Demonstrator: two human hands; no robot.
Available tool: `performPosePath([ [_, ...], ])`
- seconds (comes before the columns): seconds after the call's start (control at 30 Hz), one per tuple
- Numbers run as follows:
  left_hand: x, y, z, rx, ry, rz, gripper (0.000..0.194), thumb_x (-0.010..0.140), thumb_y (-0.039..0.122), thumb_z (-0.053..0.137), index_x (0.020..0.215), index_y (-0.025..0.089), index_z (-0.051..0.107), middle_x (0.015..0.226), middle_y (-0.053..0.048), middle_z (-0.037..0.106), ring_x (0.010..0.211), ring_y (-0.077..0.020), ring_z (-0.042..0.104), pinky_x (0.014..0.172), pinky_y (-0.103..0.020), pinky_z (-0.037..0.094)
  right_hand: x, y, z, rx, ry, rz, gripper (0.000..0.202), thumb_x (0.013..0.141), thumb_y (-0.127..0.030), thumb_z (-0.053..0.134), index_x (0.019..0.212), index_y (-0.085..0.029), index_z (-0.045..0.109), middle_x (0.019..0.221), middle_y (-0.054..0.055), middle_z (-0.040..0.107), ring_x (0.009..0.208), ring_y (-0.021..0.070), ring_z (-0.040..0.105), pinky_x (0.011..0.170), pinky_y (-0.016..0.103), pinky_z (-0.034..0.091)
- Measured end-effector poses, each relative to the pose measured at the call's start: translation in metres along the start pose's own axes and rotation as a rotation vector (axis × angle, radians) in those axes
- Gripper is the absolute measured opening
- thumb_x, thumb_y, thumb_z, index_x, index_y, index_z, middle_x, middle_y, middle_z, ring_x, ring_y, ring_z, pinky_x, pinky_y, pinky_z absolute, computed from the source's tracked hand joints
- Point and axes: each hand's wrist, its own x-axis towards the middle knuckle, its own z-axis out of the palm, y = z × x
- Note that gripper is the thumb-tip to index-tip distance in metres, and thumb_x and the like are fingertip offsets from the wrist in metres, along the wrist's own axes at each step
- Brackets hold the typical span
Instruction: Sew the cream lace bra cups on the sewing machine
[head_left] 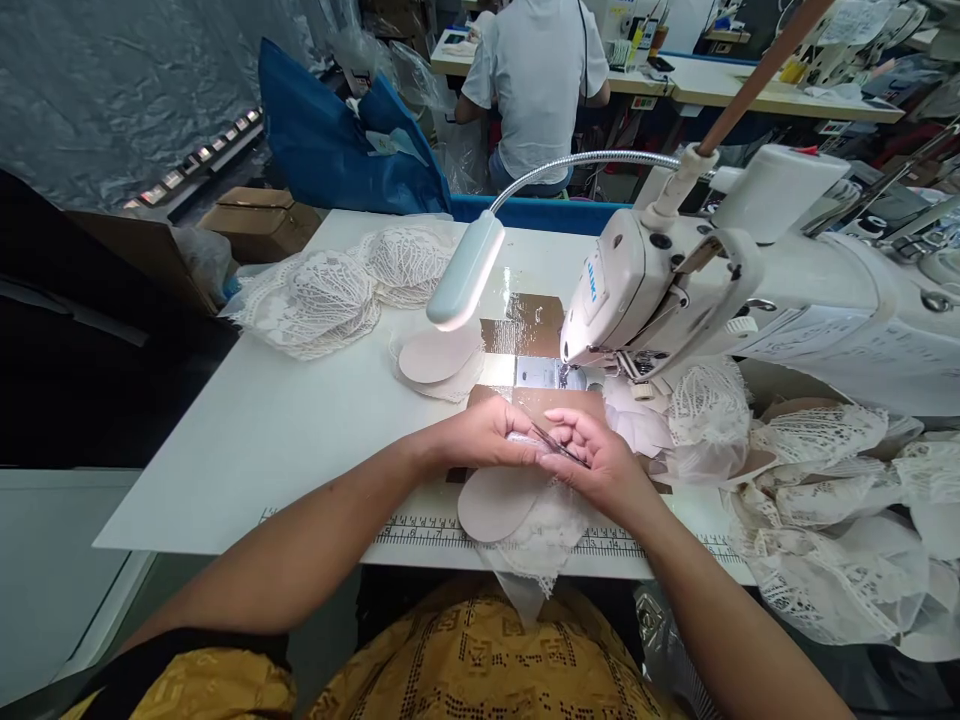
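Just in front of the sewing machine (660, 270), my two hands meet over the table. My left hand (487, 432) pinches the edge of a lace bra cup piece (536, 525), which hangs toward the table's front edge with a smooth oval pad (501, 503) on it. In my right hand (600, 462) are slim dark thread snips (561, 446), their tip close to my left thumb. The fingers partly hide the fabric between them. Behind the hands, the needle area (566, 375) is lit by the lamp.
Another oval pad on lace (439, 355) lies left of the needle plate. Lace cups (322, 295) sit at the back left; more lace pieces (832, 530) pile up on the right. A lamp (469, 270) overhangs the table (262, 440). A person (532, 90) sits beyond.
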Motion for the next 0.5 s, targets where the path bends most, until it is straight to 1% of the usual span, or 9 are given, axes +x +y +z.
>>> performPosePath([
  [0.07,-0.002,0.002,-0.005,0.063,-0.014,0.001,0.030,0.082,0.034,0.067,0.103,0.013,0.071,0.097,-0.010,0.070,0.088,-0.0193,0.063,0.073,-0.026,0.049,0.000,-0.001,0.000,-0.046,-0.025,0.022,0.041,0.079,-0.039,0.067,0.115,-0.021,0.061,0.095,0.004,0.070,0.086,0.0186,0.065,0.080,0.033,0.052],
  [0.13,-0.006,0.005,-0.013,0.145,-0.004,-0.024,0.032,0.081,0.033,0.066,0.105,0.014,0.070,0.096,-0.008,0.068,0.083,-0.0175,0.062,0.067,-0.023,0.047,-0.001,-0.002,-0.001,-0.066,0.005,0.054,0.032,0.080,-0.038,0.064,0.107,-0.020,0.065,0.094,0.005,0.071,0.088,0.0201,0.065,0.080,0.034,0.051],
  [0.23,-0.012,0.010,-0.024,0.253,0.042,-0.072,0.032,0.079,0.033,0.067,0.104,0.014,0.069,0.082,-0.003,0.061,0.070,-0.0122,0.055,0.056,-0.019,0.040,-0.003,-0.003,-0.004,0.018,0.045,0.098,0.030,0.081,-0.038,0.063,0.103,-0.019,0.066,0.094,0.005,0.072,0.086,0.0205,0.066,0.076,0.032,0.052],
  [0.3,-0.015,0.012,-0.029,0.264,0.063,-0.089,0.031,0.078,0.033,0.067,0.103,0.015,0.069,0.073,0.001,0.052,0.063,-0.0100,0.050,0.054,-0.019,0.038,-0.004,-0.004,-0.005,0.044,0.054,0.108,0.028,0.080,-0.037,0.063,0.101,-0.018,0.067,0.093,0.005,0.072,0.085,0.0200,0.067,0.074,0.031,0.052],
  [0.37,-0.016,0.012,-0.030,0.235,0.065,-0.103,0.032,0.077,0.033,0.067,0.104,0.015,0.068,0.069,0.003,0.047,0.062,-0.0098,0.048,0.054,-0.019,0.038,-0.004,-0.005,-0.005,0.036,0.062,0.117,0.027,0.081,-0.036,0.062,0.101,-0.019,0.067,0.092,0.004,0.073,0.084,0.0196,0.067,0.073,0.030,0.052],
  [0.5,-0.017,0.011,-0.031,0.216,0.076,-0.121,0.034,0.078,0.032,0.067,0.107,0.014,0.067,0.070,0.002,0.047,0.065,-0.0109,0.049,0.058,-0.020,0.041,-0.005,-0.008,-0.003,-0.002,0.089,0.136,0.027,0.081,-0.036,0.061,0.100,-0.019,0.069,0.089,0.004,0.073,0.081,0.0199,0.066,0.071,0.030,0.052],
])
